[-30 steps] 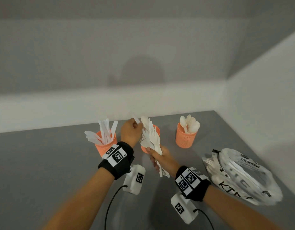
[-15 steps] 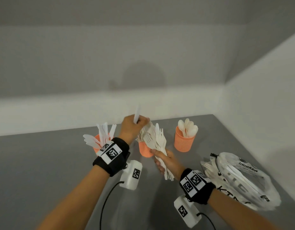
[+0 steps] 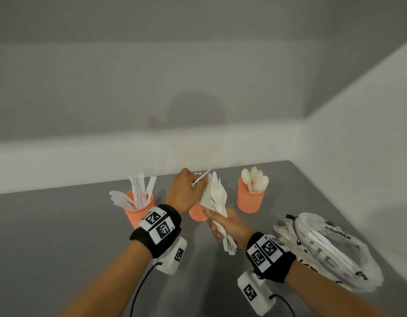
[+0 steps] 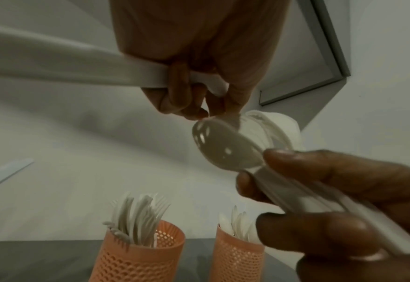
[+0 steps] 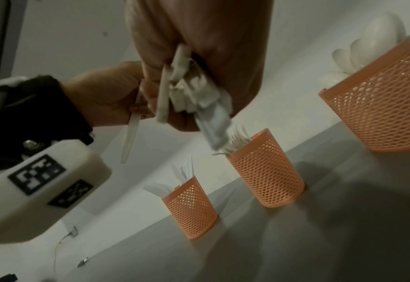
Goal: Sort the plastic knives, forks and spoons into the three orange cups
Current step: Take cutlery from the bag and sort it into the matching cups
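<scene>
Cutlery bundle (image 3: 217,197) gripped in right hand (image 3: 227,225) hides middle cup (image 3: 196,212); left hand (image 3: 183,193) pinches one piece (image 3: 201,178)

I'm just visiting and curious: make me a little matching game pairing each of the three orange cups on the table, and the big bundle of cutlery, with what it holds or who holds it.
Column 1:
1. left cup
2. middle cup
3. right cup
4. cutlery bundle

Column 2:
a. gripped by the right hand
b. spoons
c. knives
d. forks

Pairs: 1-c, 2-d, 3-b, 4-a
</scene>
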